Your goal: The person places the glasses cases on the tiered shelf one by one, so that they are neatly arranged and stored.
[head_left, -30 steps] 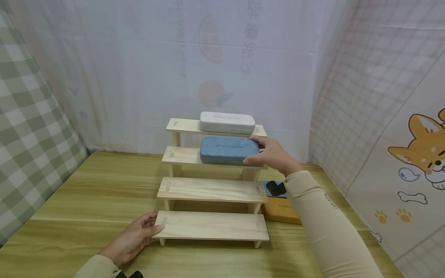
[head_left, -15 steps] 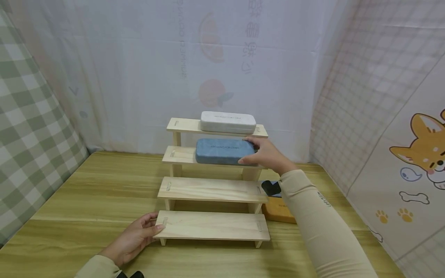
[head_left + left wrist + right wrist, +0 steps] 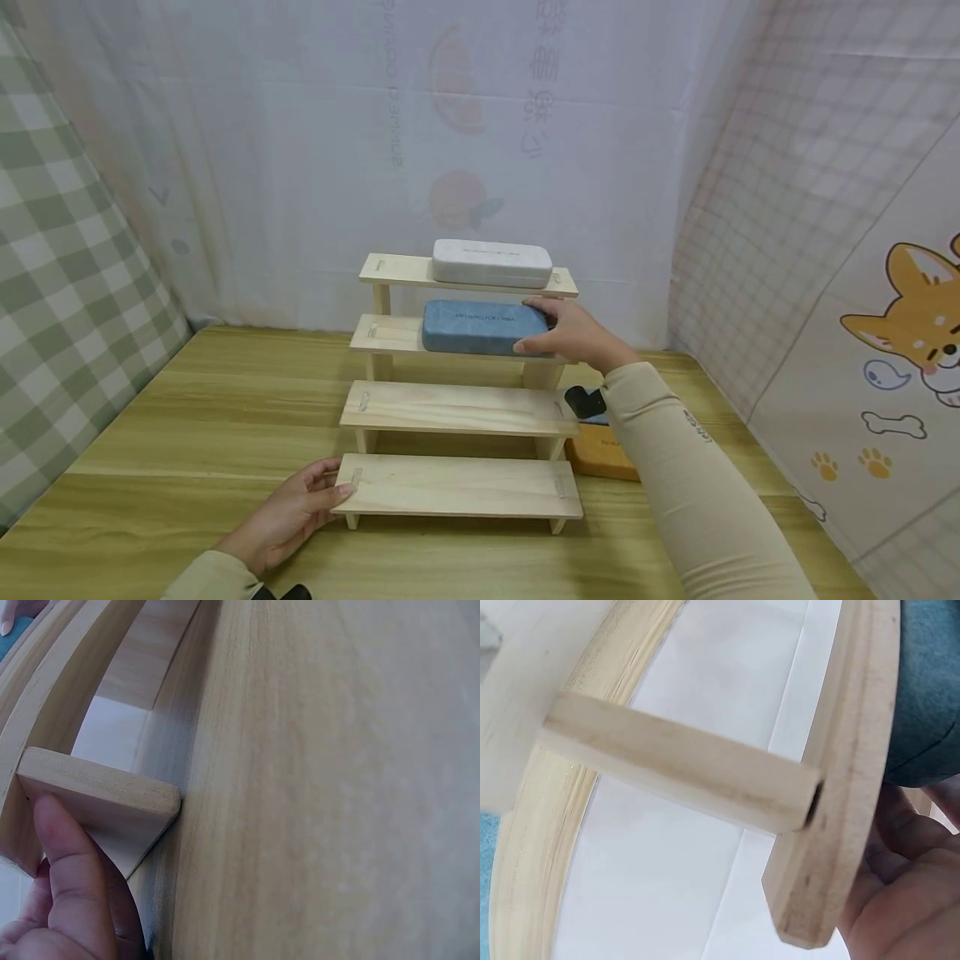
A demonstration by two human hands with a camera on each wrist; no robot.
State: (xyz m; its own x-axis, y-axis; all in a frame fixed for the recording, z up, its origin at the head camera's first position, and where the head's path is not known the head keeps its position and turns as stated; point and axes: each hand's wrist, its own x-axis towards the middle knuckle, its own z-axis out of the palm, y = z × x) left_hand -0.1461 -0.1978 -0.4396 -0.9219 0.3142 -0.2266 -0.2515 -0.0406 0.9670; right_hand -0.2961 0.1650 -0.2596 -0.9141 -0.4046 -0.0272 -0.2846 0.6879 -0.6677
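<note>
White case [image 3: 491, 264] tops rack [image 3: 450, 487], which left hand [image 3: 296, 515] pinches; right hand [image 3: 576, 335] grips blue case [image 3: 476, 328] a tier lower; orange case [image 3: 597, 454] unshelved.

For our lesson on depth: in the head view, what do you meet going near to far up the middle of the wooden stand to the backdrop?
Lowest shelf, second-lowest shelf, blue case, white case, printed curtain.

Wood-grain table [image 3: 180, 417]; white backdrop cloth [image 3: 300, 183], faint fruit prints [image 3: 454, 200]; green-and-white checked cloth [image 3: 60, 258], left; pale cloth [image 3: 795, 275] with cartoon dog [image 3: 918, 308], right.
</note>
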